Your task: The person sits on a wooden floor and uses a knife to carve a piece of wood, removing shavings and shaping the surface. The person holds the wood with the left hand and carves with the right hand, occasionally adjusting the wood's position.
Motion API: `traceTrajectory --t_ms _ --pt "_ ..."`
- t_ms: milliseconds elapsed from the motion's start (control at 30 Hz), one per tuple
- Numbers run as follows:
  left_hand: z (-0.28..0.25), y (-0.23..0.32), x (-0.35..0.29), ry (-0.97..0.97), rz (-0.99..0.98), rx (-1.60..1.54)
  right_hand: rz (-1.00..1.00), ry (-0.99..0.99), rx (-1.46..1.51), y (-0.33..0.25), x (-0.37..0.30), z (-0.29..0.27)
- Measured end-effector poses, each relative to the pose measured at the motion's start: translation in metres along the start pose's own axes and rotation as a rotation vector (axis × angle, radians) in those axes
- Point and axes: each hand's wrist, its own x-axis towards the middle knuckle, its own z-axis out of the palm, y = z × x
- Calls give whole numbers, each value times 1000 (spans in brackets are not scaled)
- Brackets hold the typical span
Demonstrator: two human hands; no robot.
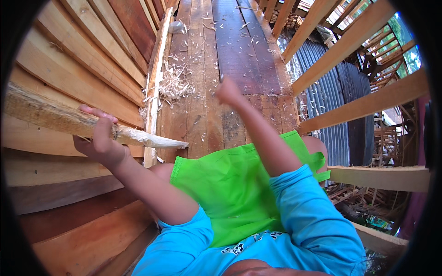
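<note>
My left hand (102,140) is closed around a long rough wooden pole (46,110) at the left. Beyond my grip the pole tapers to a pale, freshly cut tip over the plank floor. My right hand (229,90) is raised in front of me, closed and smeared by motion. A small dark end shows above its fist, but what it belongs to I cannot make out. A bright green cloth (230,184) lies over my lap, below both forearms.
Curled wood shavings (174,85) are heaped and scattered over the plank floor (202,131). A plank wall (83,60) rises close on the left. Spaced wooden slats (368,102) stand along the right, with corrugated metal sheet (317,92) beyond them. A pale wooden strip (156,78) edges the floor.
</note>
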Motion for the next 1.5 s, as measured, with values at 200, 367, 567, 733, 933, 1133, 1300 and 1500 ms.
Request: traceTrajectory --t_ms 200,367,567,733,933,1133,1300,1500 --pt "0 2 0 16 0 -35 -3 113 -136 18 -43 111" --pt "-7 3 3 33 -15 -65 -145 -207 -109 22 -49 124" --pt "-15 1 4 33 -2 -48 -145 -31 31 10 -75 114" --pt "-10 0 4 12 -15 -49 -128 -291 -25 15 -74 111" --pt "-11 -1 5 -16 -16 -55 -217 198 -79 17 -66 96" --pt "-13 0 6 11 -7 -57 -72 447 -35 34 -39 78" --pt "-11 -2 6 -11 -10 -65 11 434 -81 50 -24 82" --pt "-13 -1 6 -16 -10 -45 -236 224 -12 32 -33 93"
